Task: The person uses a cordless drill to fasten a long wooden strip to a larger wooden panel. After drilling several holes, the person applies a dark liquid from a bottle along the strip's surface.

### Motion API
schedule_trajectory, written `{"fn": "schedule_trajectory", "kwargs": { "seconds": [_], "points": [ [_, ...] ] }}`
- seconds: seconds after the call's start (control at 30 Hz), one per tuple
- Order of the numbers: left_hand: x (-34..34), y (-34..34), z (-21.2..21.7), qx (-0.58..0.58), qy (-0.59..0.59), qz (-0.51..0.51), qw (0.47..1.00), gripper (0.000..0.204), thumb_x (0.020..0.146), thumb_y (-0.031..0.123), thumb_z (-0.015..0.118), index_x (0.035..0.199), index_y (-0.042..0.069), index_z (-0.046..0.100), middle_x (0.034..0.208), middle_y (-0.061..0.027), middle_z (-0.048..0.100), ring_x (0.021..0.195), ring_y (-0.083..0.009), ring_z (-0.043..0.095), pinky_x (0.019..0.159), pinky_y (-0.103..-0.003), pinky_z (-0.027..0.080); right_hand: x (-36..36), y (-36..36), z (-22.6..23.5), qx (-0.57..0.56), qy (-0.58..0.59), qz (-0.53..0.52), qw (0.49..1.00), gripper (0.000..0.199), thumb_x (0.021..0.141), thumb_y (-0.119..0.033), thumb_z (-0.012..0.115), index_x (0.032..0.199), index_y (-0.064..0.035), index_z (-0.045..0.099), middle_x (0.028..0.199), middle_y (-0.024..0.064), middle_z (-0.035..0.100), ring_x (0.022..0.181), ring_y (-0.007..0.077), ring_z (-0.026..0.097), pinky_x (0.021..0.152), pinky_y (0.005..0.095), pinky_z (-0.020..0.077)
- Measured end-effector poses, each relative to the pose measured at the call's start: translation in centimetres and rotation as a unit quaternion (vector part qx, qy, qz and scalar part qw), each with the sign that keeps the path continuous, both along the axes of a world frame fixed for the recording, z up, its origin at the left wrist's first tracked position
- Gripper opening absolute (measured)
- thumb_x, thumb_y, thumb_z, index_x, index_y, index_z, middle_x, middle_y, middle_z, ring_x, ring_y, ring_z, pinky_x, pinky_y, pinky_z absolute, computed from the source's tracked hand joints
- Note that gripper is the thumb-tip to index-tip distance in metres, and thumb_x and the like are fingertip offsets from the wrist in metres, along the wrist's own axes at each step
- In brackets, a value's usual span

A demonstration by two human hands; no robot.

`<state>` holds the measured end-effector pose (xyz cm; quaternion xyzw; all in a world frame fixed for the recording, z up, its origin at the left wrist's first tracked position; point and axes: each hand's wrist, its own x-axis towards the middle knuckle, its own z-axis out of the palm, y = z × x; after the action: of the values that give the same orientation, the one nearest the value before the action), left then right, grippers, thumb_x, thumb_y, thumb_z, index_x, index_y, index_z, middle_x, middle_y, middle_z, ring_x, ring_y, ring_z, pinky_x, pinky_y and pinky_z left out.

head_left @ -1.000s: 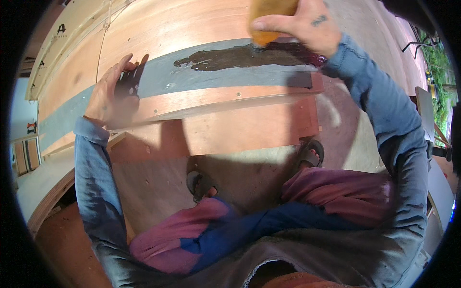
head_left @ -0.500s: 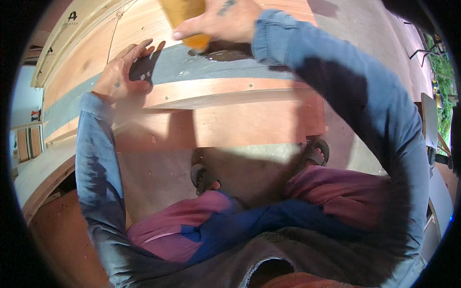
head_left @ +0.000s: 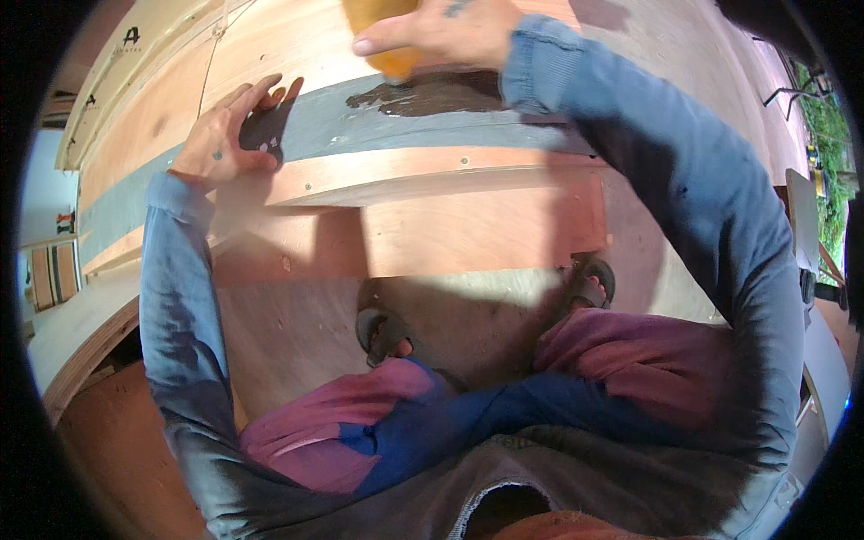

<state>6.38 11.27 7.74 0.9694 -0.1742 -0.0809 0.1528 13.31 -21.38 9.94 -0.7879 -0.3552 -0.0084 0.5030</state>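
- The right hand (head_left: 445, 31) grips an orange-yellow sponge (head_left: 382, 36) at the top of the view, fingers wrapped over it and the thumb stretched along its near side.
- The sponge's lower edge presses on the grey strip (head_left: 378, 126) running across the curved plywood panel (head_left: 297, 45), at the left end of a dark wet patch (head_left: 432, 93).
- The left hand (head_left: 220, 139) lies flat on the same strip, well to the left of the sponge, fingers spread and holding nothing.
- Below, a plywood board (head_left: 477, 225) stands on edge, with two sandalled feet (head_left: 387, 331) just beside it.
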Motion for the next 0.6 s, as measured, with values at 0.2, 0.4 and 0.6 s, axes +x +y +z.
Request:
{"fn": "schedule_trajectory", "kwargs": {
  "seconds": [0.2, 0.4, 0.6],
  "points": [
    [-0.3, 0.2, -0.1, -0.001, -0.006, 0.016, 1.0, 0.107, 0.051, 0.011, 0.086, 0.15, 0.007, 0.046, 0.12, -0.0152, 0.063, 0.115, -0.0339, 0.061, 0.104, -0.042, 0.05, 2.1, -3.8, -1.1, 0.057, 0.043, 0.057, 0.996, 0.063, 0.076, -0.015, 0.085, 0.131, 0.0028, 0.059, 0.116, 0.015, 0.07, 0.108, 0.0232, 0.067, 0.101, 0.0374, 0.051],
    [0.5, -0.1, 0.2, 0.005, 0.003, -0.009, 1.0, 0.11, 0.049, 0.009, 0.085, 0.151, 0.009, 0.046, 0.12, -0.0152, 0.063, 0.117, -0.0338, 0.061, 0.104, -0.042, 0.05, 0.4, -14.6, -1.1, 0.035, 0.019, -0.065, 0.997, 0.068, 0.075, -0.015, 0.087, 0.133, 0.002, 0.058, 0.119, 0.0151, 0.069, 0.11, 0.0244, 0.066, 0.102, 0.0386, 0.0509],
    [1.0, 0.4, -0.8, 0.003, 0.0, -0.02, 1.0, 0.11, 0.049, 0.007, 0.083, 0.153, 0.01, 0.044, 0.122, -0.0146, 0.062, 0.117, -0.0323, 0.061, 0.104, -0.045, 0.05, -2.2, -16.9, -0.9, 0.02, 0.053, -0.092, 0.994, 0.069, 0.074, -0.016, 0.089, 0.133, 0.001, 0.058, 0.119, 0.0149, 0.069, 0.111, 0.0252, 0.066, 0.101, 0.0397, 0.0514]
  ]
}}
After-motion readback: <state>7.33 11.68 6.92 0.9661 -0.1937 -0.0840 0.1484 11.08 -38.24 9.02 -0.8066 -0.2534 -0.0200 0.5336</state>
